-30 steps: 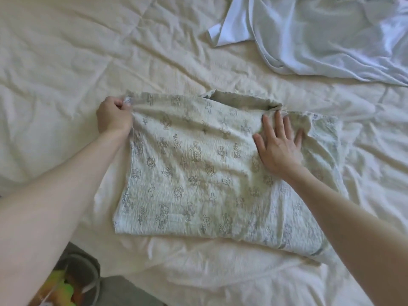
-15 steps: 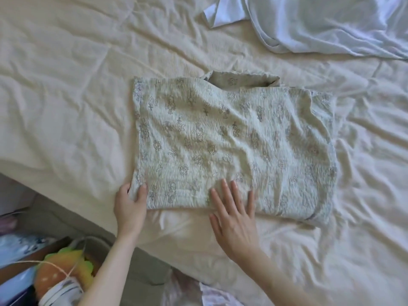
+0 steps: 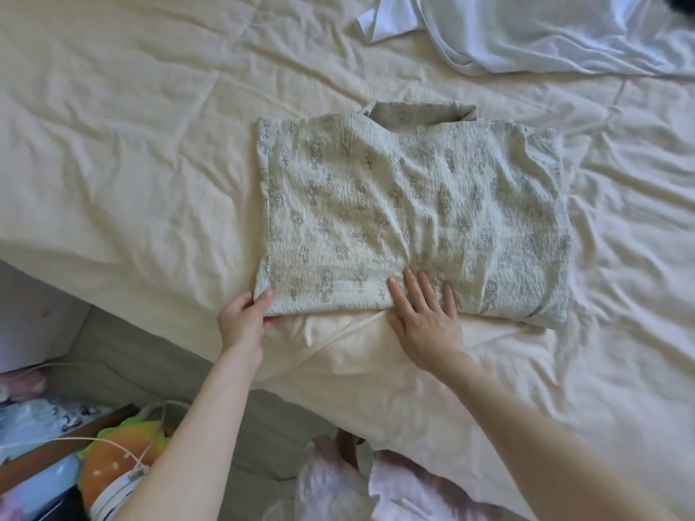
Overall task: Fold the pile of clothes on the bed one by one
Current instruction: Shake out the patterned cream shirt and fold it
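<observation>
One folded pale-green printed garment (image 3: 410, 216); one white garment (image 3: 545, 32) unfolded; two bare hands; one cream bedsheet (image 3: 131, 144).

The folded garment (image 3: 406, 216) is pale green cloth with a crinkled, puckered weave, matt, printed with small grey crosses and flowers. The bed (image 3: 131, 144) is covered with a cream sheet, a soft matt cloth full of creases. The white shirt (image 3: 545, 35) at the far edge is a thinner, smoother cloth with a faint sheen. Beside the bed, the box edge (image 3: 71, 441) looks like brown wood, and the orange toy (image 3: 116, 460) looks like soft plush.
</observation>
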### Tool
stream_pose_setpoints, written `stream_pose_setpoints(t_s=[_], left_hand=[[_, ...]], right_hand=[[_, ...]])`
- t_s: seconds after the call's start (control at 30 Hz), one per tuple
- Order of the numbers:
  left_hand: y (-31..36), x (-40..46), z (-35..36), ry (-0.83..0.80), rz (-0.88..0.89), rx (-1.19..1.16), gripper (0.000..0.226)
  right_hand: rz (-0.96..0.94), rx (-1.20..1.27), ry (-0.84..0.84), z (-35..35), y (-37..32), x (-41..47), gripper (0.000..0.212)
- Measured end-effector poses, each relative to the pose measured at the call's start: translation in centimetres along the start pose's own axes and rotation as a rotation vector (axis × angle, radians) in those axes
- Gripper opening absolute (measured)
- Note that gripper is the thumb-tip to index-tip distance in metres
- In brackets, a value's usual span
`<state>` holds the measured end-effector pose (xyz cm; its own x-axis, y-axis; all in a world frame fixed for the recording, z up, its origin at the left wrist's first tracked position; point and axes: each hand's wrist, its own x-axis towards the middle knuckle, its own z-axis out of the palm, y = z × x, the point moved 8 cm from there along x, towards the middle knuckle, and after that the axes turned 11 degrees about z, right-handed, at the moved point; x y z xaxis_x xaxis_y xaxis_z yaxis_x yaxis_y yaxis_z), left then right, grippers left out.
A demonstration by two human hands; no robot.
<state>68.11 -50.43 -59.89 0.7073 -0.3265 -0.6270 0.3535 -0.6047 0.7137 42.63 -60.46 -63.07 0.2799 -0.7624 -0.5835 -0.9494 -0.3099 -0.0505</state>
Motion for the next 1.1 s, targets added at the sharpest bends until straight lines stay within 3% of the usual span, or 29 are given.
stream_pose_setpoints(t_s=[0.1,0.2,0.47,0.53,0.67,0.8,0.97,1.1], left_hand=[[0.9,-0.7,-0.3,-0.028,0.07,-0.006,0.002],[2.2,-1.1,-0.3,-0.057,0.123,-0.008,0.007],[6.2,-3.7,0.8,-0.007,0.337,0.163,0.015],[7.8,-5.2,2.0,0.022,0.397,0.196,0.01],[11.9,-9.1,7.1,0.03,0.574,0.271,0.006],[15.8,-15.1,16.8,-0.011,0.938,0.478,0.016],[11.3,-22.8,30.7,-0.403,1.234,0.783,0.018],[4.0,-24.1,34.5,-0.825,1.146,0.979,0.033]], right_hand=[[0.037,-0.011,0.034,-0.7,-0.4,-0.9,0.058],[0.068,0.037,0.047,-1.0,-0.6,-2.9,0.059],[0.01,0.229,-0.12,-1.9,-0.4,-2.4,0.052],[0.02,0.478,-0.177,-3.2,0.5,-2.4,0.045],[0.232,1.284,-0.34,-5.7,5.3,-2.8,0.037],[0.318,1.72,-0.375,-7.5,12.0,-3.0,0.029],[0.425,1.979,-0.303,-7.9,19.8,-2.4,0.022],[0.489,1.904,-0.324,-6.2,22.3,-2.2,0.036]])
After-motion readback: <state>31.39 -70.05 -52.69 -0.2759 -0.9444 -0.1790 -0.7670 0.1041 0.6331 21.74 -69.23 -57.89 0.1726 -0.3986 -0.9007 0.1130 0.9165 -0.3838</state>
